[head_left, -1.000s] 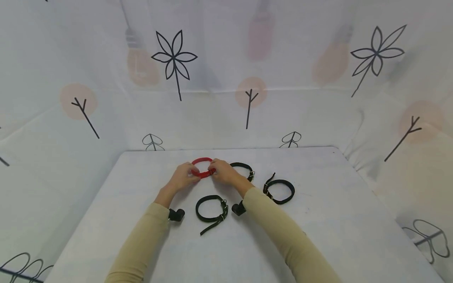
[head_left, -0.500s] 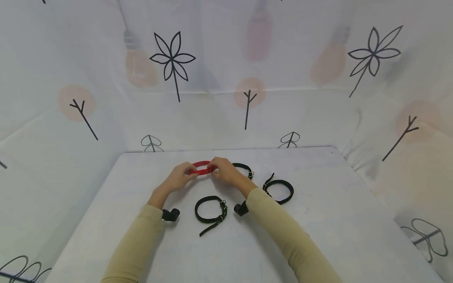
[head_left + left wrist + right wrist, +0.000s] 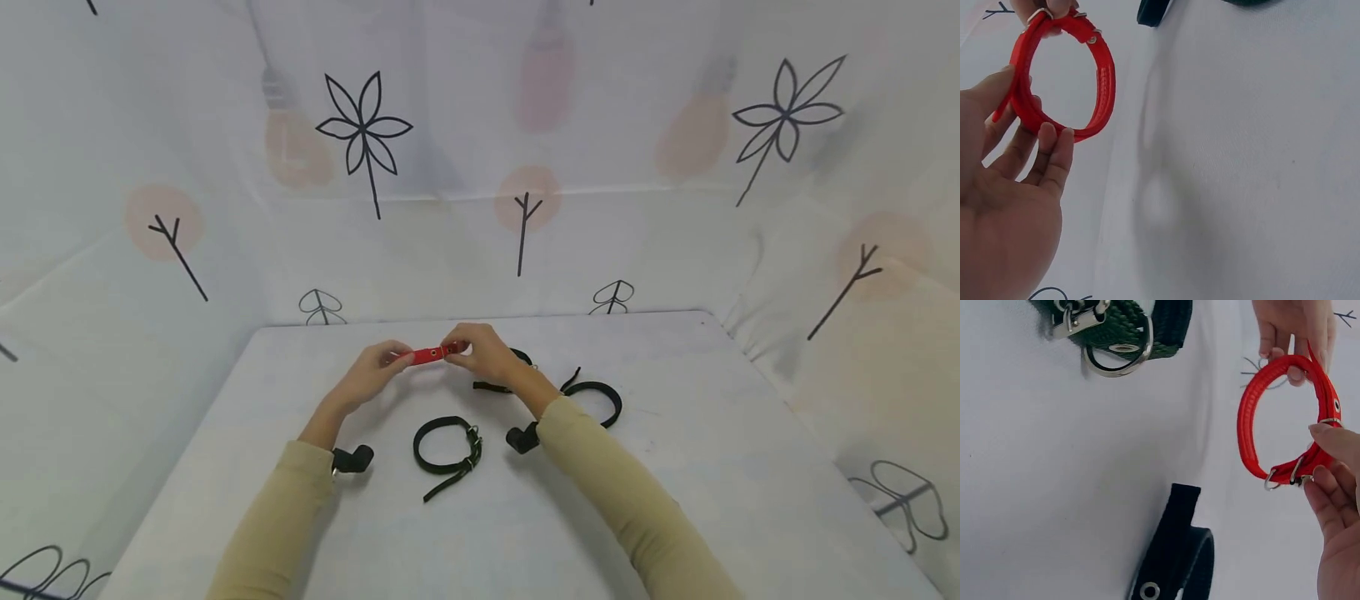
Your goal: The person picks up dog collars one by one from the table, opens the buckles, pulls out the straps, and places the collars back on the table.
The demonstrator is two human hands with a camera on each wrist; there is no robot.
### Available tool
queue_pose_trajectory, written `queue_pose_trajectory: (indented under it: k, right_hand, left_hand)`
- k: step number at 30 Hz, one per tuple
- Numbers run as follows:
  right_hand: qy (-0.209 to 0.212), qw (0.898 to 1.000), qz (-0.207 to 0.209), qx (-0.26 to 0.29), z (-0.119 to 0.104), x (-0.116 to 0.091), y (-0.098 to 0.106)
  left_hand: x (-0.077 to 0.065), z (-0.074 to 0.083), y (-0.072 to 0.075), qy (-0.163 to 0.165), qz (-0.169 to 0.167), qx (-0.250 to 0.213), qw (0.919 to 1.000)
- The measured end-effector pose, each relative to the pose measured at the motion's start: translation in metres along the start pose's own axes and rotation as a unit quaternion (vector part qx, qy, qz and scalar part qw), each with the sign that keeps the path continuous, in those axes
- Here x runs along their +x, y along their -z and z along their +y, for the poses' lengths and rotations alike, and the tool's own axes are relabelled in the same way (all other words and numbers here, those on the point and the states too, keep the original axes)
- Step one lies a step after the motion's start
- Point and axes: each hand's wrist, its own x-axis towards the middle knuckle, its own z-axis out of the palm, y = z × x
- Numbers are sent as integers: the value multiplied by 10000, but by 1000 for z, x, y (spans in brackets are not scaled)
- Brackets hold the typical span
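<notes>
Both hands hold a red collar (image 3: pixel 428 356), buckled into a loop, above the far part of the table. The left hand (image 3: pixel 369 374) pinches the strap at its left side; in the left wrist view that hand's fingers (image 3: pixel 1063 156) lie against the lower edge of the red loop. At the buckle end the right hand (image 3: pixel 486 354) pinches the collar between thumb and fingers. Metal eyelets, a buckle and a D-ring (image 3: pixel 1271 481) show on it in the right wrist view. Behind the right hand and forearm a dark collar (image 3: pixel 495 387) is partly hidden.
A dark green collar (image 3: pixel 442 468) lies looped on the white table (image 3: pixel 420 550), between the forearms. Another dark collar (image 3: pixel 611 400) lies to the right, partly behind the right sleeve. A patterned white cloth (image 3: pixel 450 250) hangs around the table's back and sides.
The red collar has been lifted and tipped, from a flat-seen ring to an edge-on strap. The right hand has risen slightly to the right; the left arm has shifted left.
</notes>
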Motion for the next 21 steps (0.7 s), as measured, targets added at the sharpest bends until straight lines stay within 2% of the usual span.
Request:
queue_pose_trajectory:
  k: [5, 9, 14, 21]
  right_hand:
    - [89, 9996, 155, 208, -3, -5, 8]
    - [97, 9993, 218, 284, -5, -10, 13]
    - [-55, 9990, 117, 427, -8, -16, 23]
    - [-270, 9974, -46, 665, -11, -29, 39]
  left_hand:
    - [0, 0, -2, 75, 89, -298, 9995]
    - [2, -1, -6, -47, 163, -495, 9986]
    - [2, 6, -12, -202, 208, -731, 9969]
    - [4, 18, -23, -220, 219, -754, 9967]
